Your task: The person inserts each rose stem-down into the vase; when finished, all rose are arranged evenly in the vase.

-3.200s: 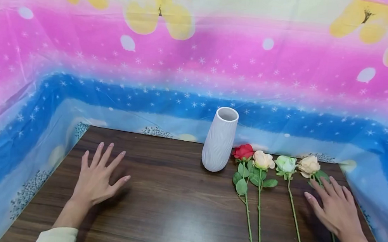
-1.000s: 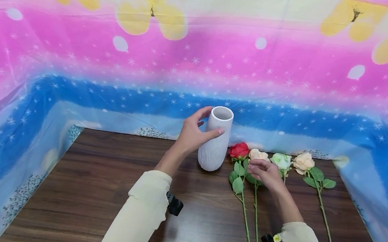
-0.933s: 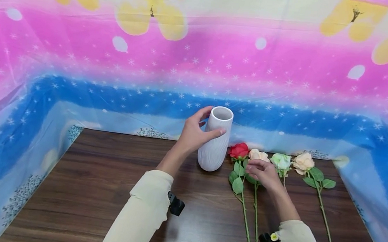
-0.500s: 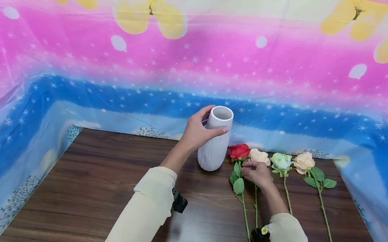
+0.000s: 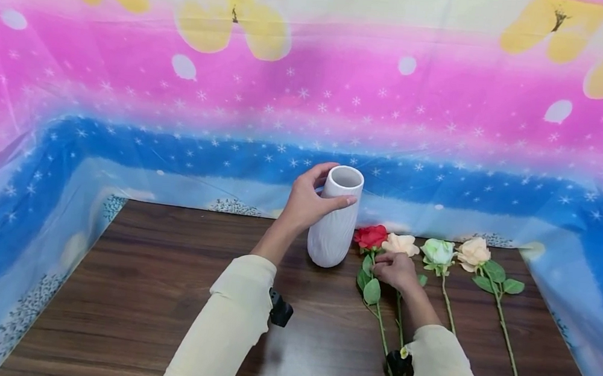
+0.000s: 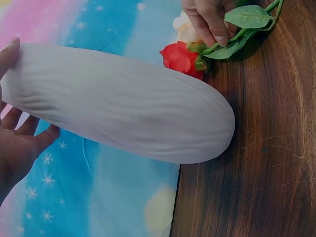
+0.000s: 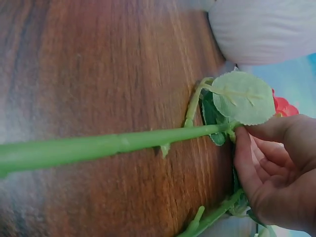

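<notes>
A printed cloth (image 5: pixel 312 80) banded in pink and blue, dotted with snowflakes, hangs behind a white vase and runs down both sides of the dark wood-grain table (image 5: pixel 187 298) beneath it. Two pale sleeves, the left sleeve (image 5: pixel 225 326) and the right sleeve (image 5: pixel 447 371), reach in from the near side of the vase.

The white vase (image 5: pixel 331 233), ribbed with wavy lines, stands upright on the table. Four roses lie in a row to its right, blooms toward the cloth and stems toward the person: a red rose (image 5: pixel 371 236) just beside the vase, a peach rose (image 5: pixel 401 244) next out, a pale green rose (image 5: pixel 438 251) beyond that and a cream-peach rose (image 5: pixel 473 253) farthest from it.

The left hand (image 5: pixel 308 201) grips the upper part of the vase just below its rim, thumb across the near face and fingers spread around the far side. To the right of the vase, the right hand (image 5: pixel 394 271) pinches the red rose's stem just under the bloom, thumb and fingertips drawn close together; its forearm hides part of the pale green rose's stem. A small black device shows at each wrist, one (image 5: pixel 281 308) near the vase, the other (image 5: pixel 398 362) farther from it.
</notes>
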{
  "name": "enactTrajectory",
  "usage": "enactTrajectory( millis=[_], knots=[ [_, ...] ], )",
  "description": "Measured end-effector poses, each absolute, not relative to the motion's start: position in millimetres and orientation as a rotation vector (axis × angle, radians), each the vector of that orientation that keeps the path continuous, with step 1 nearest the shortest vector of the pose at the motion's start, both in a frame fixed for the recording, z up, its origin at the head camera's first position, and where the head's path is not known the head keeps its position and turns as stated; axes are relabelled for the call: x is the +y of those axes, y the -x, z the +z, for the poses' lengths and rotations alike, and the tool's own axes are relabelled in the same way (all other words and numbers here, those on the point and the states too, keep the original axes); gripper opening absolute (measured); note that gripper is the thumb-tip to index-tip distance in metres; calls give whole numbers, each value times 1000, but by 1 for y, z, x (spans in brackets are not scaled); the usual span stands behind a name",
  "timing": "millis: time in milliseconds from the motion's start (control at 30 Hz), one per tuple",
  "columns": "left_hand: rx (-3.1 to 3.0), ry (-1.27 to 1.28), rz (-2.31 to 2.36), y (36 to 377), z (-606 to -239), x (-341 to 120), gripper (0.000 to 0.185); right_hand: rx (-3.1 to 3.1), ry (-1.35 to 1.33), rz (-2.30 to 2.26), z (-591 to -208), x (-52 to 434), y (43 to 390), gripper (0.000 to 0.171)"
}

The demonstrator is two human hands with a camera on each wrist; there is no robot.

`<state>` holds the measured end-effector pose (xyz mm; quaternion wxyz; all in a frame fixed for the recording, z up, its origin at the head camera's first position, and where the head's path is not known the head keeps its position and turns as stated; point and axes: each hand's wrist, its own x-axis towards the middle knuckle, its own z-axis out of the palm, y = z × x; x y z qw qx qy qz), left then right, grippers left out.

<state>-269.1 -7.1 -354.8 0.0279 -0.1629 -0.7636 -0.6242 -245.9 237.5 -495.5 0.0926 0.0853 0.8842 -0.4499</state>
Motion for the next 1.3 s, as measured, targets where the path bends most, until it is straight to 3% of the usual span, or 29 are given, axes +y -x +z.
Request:
enactTrajectory(
  millis=[767, 1300],
  knots=[
    [-2360, 536, -1921, 270, -357, -8, 67, 2211, -227, -1944, -479, 249, 241, 46],
    [-2358, 544, -1927, 271, -358, -9, 67, 2193, -232, -2138, -447, 254, 238, 13]
  ],
)
